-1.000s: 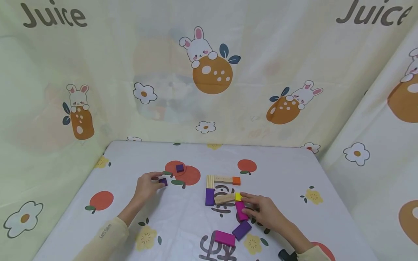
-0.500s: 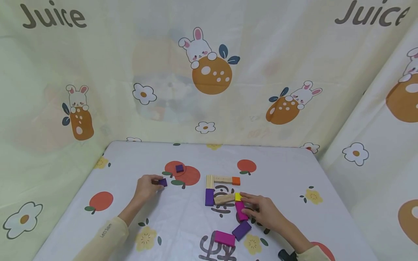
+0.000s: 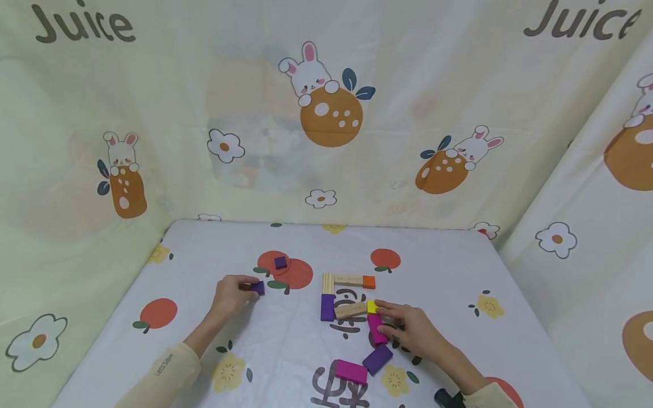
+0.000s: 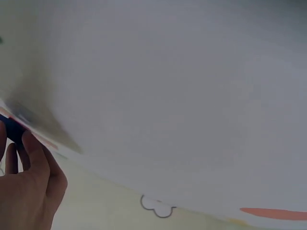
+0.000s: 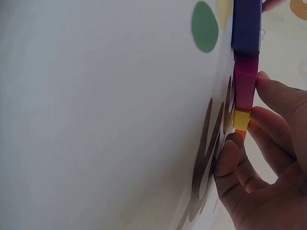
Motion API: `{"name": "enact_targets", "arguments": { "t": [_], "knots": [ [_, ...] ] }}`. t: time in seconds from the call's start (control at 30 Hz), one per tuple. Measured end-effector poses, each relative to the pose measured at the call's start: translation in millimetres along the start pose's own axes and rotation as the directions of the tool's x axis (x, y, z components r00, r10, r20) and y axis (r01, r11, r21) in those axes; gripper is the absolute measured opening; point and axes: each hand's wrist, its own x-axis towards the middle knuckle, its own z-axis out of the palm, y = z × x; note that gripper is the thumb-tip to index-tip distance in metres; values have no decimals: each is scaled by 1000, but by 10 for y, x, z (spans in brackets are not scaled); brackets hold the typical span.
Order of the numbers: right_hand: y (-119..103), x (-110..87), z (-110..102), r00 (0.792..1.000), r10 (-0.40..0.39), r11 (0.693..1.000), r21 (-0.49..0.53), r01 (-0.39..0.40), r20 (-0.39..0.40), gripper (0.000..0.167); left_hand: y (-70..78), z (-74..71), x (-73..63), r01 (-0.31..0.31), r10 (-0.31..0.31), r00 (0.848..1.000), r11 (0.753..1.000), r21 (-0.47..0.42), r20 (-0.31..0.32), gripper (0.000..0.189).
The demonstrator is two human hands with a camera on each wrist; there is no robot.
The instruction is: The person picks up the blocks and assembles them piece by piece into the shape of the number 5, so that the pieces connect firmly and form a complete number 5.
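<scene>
In the head view my left hand (image 3: 233, 294) pinches a small dark purple block (image 3: 258, 288) at its fingertips, left of the block row. The left wrist view shows this hand (image 4: 31, 175) at its left edge, the dark block (image 4: 13, 128) partly hidden by fingers. My right hand (image 3: 415, 331) rests against the row: one fingertip is at the yellow cube (image 3: 372, 306), and the thumb touches the magenta block (image 3: 377, 328). From the right wrist, the yellow cube (image 5: 242, 120) stands against the magenta block (image 5: 246, 82), fingers around that end.
A bent line of blocks includes an orange block (image 3: 369, 282), plain wooden blocks (image 3: 351, 310), purple blocks (image 3: 327, 307) and another magenta block (image 3: 351, 372). A small purple block (image 3: 280, 263) lies farther back. A dark object (image 3: 448, 398) sits by the right sleeve.
My left hand has shifted slightly right with the small purple block, which has turned a little between its fingertips. The right hand and the block row look the same.
</scene>
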Motion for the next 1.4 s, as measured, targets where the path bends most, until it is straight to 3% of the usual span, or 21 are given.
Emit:
{"name": "enact_targets", "arguments": {
  "t": [0.27,0.43,0.57,0.73,0.87,0.93,1.07,1.2,1.3,1.4],
  "knots": [
    [40,6,10,1000,4,1000,0,-4,-1,45,197,149,-220,-82,84,996,995,-48,39,33],
    [56,17,31,1000,10,1000,23,-10,10,46,311,314,-426,-191,197,974,979,-68,113,32],
    [60,19,39,1000,3,1000,20,-3,5,45,399,424,-597,-274,287,929,958,-89,232,32],
    [55,15,31,1000,-9,1000,9,9,-2,44,487,535,-779,-343,363,857,931,-121,365,31],
    [53,12,28,1000,-7,1000,8,7,-2,45,516,606,-888,-401,412,810,908,-118,418,30],
    [54,13,30,1000,-3,1000,7,3,-3,45,522,627,-924,-417,423,796,902,-114,432,30],
    [61,18,39,1000,-1,1000,-2,1,-12,44,535,646,-954,-418,426,788,900,-121,445,30],
    [65,17,45,1000,-1,1000,-2,1,-14,44,552,664,-962,-391,397,793,913,-112,462,33],
    [64,15,42,1000,-3,1000,-4,3,-11,44,558,673,-958,-337,342,810,936,-100,475,36],
    [57,9,32,1000,-7,1000,-4,7,-9,44,560,672,-949,-301,313,838,948,-100,447,35]
  ]
}}
